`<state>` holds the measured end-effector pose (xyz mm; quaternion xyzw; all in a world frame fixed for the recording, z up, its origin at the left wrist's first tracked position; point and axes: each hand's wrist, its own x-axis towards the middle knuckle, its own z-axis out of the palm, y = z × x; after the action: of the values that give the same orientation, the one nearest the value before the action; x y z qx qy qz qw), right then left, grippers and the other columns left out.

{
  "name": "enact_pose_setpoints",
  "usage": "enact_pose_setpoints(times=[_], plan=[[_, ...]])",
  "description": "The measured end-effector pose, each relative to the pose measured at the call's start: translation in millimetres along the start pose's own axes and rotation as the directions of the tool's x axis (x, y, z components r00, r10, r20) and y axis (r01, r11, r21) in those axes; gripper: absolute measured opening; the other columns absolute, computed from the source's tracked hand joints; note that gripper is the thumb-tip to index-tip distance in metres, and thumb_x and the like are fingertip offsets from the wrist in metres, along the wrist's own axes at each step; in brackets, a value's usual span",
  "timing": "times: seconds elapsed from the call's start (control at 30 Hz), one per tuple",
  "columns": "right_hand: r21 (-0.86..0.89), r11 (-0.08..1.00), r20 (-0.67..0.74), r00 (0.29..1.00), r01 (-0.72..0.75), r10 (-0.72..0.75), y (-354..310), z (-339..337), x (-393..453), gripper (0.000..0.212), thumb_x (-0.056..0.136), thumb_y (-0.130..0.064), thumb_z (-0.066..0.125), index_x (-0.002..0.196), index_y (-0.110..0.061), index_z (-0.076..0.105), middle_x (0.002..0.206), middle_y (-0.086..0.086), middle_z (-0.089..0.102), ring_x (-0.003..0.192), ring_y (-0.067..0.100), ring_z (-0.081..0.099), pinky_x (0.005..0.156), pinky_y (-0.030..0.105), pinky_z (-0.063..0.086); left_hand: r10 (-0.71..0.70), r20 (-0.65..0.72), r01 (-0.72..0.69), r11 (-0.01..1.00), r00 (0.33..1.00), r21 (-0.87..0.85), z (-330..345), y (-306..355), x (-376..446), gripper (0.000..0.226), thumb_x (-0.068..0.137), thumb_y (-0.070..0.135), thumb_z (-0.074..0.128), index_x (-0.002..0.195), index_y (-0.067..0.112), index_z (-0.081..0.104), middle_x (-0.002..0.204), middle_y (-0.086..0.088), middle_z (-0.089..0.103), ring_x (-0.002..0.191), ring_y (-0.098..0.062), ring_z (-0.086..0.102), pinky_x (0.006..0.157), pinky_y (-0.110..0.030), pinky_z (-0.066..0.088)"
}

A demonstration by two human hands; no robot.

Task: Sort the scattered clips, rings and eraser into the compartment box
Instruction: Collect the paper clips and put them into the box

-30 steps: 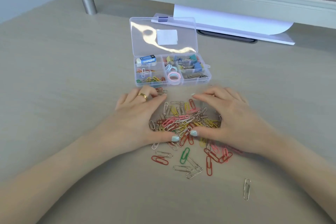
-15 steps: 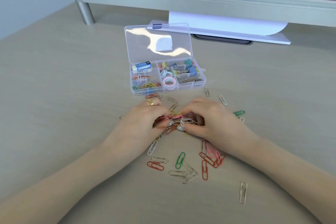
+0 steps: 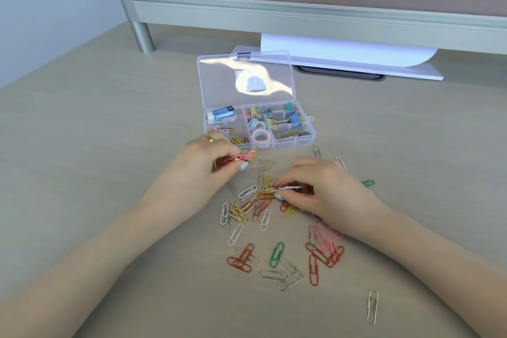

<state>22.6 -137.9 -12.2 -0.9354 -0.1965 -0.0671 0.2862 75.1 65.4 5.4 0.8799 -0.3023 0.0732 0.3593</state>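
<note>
The left hand [image 3: 204, 163] is pinched on a small bunch of pink paper clips [image 3: 245, 157], just short of the compartment box [image 3: 308, 143]; the right hand [image 3: 319, 189] is closed on a few more clips [image 3: 285, 188], gathered at its fingertips above the loose pile [image 3: 247, 208]. To do this step well, I judge the left hand should carry its bunch straight ahead to the near-left compartment, where clips already lie, and let go low inside the walls so nothing bounces into the rings [image 3: 260, 136] beside it; the right hand would do best to tighten its pinch before lifting, as thin wire slips easily. The clips are slim bent-wire loops in red, pink, yellow, green, white and bare metal; most lie tangled between and below the two hands, on the surface [image 3: 109, 145]; one silver clip [image 3: 372, 307] lies well apart, behind the right wrist. The box is clear plastic with its lid [image 3: 245, 78] tipped back; beyond the left hand, the eraser [image 3: 221, 115] rests in the far-left compartment, and binder clips [image 3: 285, 118] fill those to the right.
</note>
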Motion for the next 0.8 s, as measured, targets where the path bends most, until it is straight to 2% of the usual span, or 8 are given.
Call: enact_pose_setpoints(times=[0.13,0.27,0.33,0.43,0.57,0.7,0.8], plan=[[0.031,1.0,-0.02,1.0,0.004,-0.003,-0.2,-1.6,0.1,0.012,0.079,-0.029,0.06,0.082,-0.023,0.069,0.07,-0.015,0.054,0.067,-0.004,0.049,0.063,0.007,0.037,-0.01,-0.07,0.014,0.997,0.998,0.069,-9.5,-12.0,21.6,0.005,0.081,0.01,0.063,0.078,0.008,0.067,0.069,0.01,0.049,0.066,0.008,0.046,0.061,-0.005,0.031],[0.079,0.997,-0.019,1.0,-0.002,0.003,-2.1,-5.1,0.6,0.008,0.078,-0.024,0.063,0.081,-0.021,0.07,0.07,-0.008,0.059,0.065,0.002,0.052,0.06,0.008,0.037,-0.041,-0.076,0.05,0.991,0.996,0.125,-6.7,-27.8,36.1,0.009,0.083,0.009,0.06,0.079,0.004,0.065,0.077,-0.006,0.054,0.063,-0.003,0.044,0.059,-0.008,0.032],[0.096,0.995,-0.014,1.0,-0.018,0.02,-3.3,-6.2,0.9,0.006,0.079,-0.021,0.065,0.081,-0.02,0.07,0.071,-0.005,0.061,0.067,0.009,0.054,0.06,0.013,0.04,-0.029,-0.057,0.037,0.989,0.998,0.142,-3.2,-31.7,37.5,0.009,0.083,0.008,0.059,0.078,0.004,0.064,0.077,-0.006,0.052,0.062,-0.005,0.042,0.058,-0.009,0.032],[0.1,0.995,-0.029,0.999,-0.019,0.022,-4.8,-6.6,3.0,0.008,0.078,-0.024,0.063,0.081,-0.021,0.07,0.072,-0.003,0.063,0.067,0.016,0.056,0.062,0.021,0.042,-0.013,-0.049,0.021,0.987,0.999,0.16,-0.2,-34.4,38.3,0.008,0.082,0.006,0.059,0.078,0.004,0.065,0.077,-0.005,0.051,0.067,-0.016,0.043,0.056,-0.019,0.027],[0.117,0.993,-0.06,0.998,-0.015,0.022,-8.6,-5.7,11.6,0.005,0.079,-0.02,0.069,0.082,-0.022,0.072,0.073,-0.002,0.066,0.068,0.016,0.055,0.06,0.018,0.041,-0.008,-0.055,0.016,0.988,0.998,0.155,1.1,-39.0,37.9,0.008,0.082,0.008,0.059,0.083,0.006,0.067,0.081,-0.006,0.056,0.072,-0.017,0.048,0.063,-0.022,0.031],[0.14,0.989,-0.106,0.994,0.038,-0.023,-20.0,-7.0,29.2,0.006,0.078,-0.02,0.069,0.079,-0.015,0.071,0.064,0.003,0.06,0.06,0.011,0.047,0.055,0.019,0.034,-0.015,-0.082,0.021,0.997,0.997,0.079,0.5,-40.2,33.1,0.008,0.08,0.008,0.062,0.086,0.01,0.068,0.081,-0.001,0.054,0.066,-0.002,0.049,0.064,-0.007,0.036],[0.194,0.981,-0.137,0.99,0.013,0.014,-28.2,-10.7,56.7,0.006,0.079,-0.018,0.069,0.077,-0.013,0.071,0.058,-0.003,0.055,0.054,0.004,0.041,0.056,0.015,0.031,-0.026,-0.139,0.031,0.999,0.99,0.033,-3.4,-40.6,30.1,0.008,0.08,0.005,0.062,0.082,0.01,0.068,0.079,0.001,0.053,0.068,0.0,0.051,0.064,-0.003,0.034]])
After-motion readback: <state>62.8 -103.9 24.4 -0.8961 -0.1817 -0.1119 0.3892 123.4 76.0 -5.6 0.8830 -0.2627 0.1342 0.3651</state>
